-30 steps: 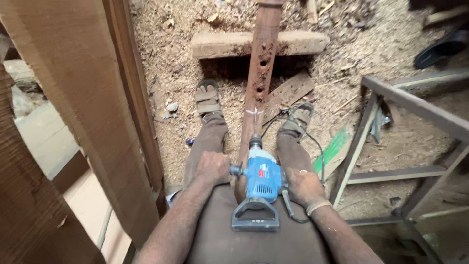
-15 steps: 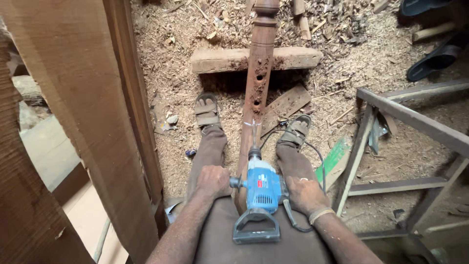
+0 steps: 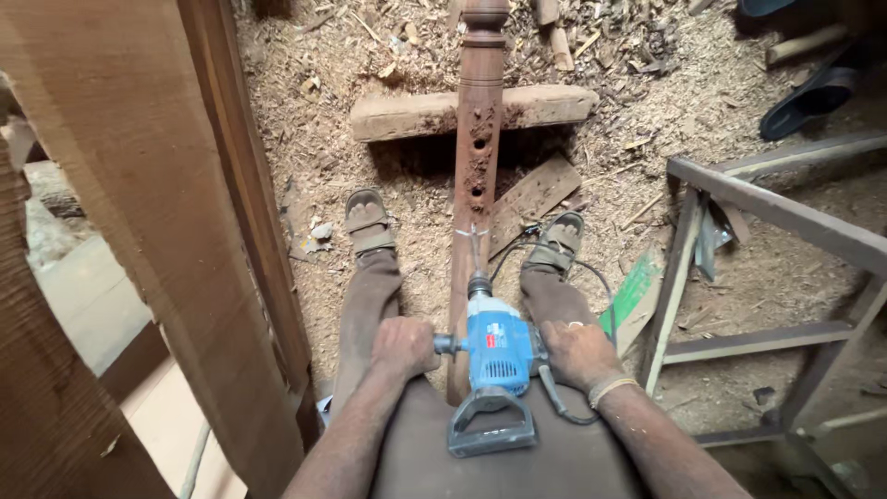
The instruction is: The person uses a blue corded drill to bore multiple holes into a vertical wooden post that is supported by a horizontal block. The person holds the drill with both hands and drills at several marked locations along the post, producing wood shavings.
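Seated, viewed from above. Both forearms extended forward and down, converging toward the lap, elbows out of view at the bottom edge. Left hand (image 3: 403, 346) closed in a fist, knuckles up, wrapped around a grip at its inner side. Right hand (image 3: 576, 352) curled likewise, palm down, fingers bent over a grip, ring visible on one finger, band around the wrist. Hands level with each other, apart, facing inward. Legs stretched out straight ahead, slightly spread, in brown trousers. Feet in sandals, toes pointing away, left foot (image 3: 369, 222) a little further out than right foot (image 3: 557, 243).
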